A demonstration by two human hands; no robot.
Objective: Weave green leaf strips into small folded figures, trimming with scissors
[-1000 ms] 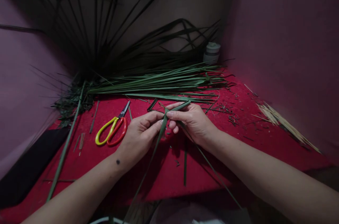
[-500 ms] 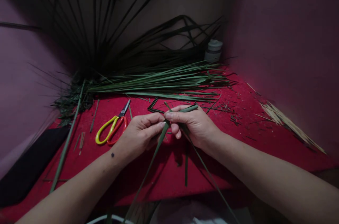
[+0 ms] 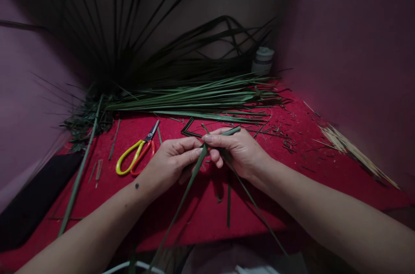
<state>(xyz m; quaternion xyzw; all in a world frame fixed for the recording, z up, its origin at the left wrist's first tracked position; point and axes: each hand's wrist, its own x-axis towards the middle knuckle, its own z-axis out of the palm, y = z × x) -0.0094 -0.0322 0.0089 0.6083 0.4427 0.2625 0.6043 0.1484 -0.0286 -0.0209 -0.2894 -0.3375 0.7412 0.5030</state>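
Above the middle of the red cloth, my left hand (image 3: pixel 181 157) pinches a green leaf strip (image 3: pixel 191 181), one end of which hangs down toward the front edge. Close against it, my right hand (image 3: pixel 231 148) is closed on the same leaf work, thumb and forefinger pressed together. A folded leaf end sticks out over the right forefinger, and another thin strand (image 3: pixel 256 207) trails down to the lower right. The fingers hide most of the spot where the strips meet.
Scissors with yellow and red handles (image 3: pixel 136 157) lie left of my hands. Behind is a pile of long green leaves (image 3: pixel 194 101), with a white container (image 3: pixel 262 61) beyond. Thin sticks (image 3: pixel 353 151) lie at right; a black item (image 3: pixel 39 196) at left.
Both hands hold nearly the same pose and grip on the leaf strips. The view has shifted very slightly.
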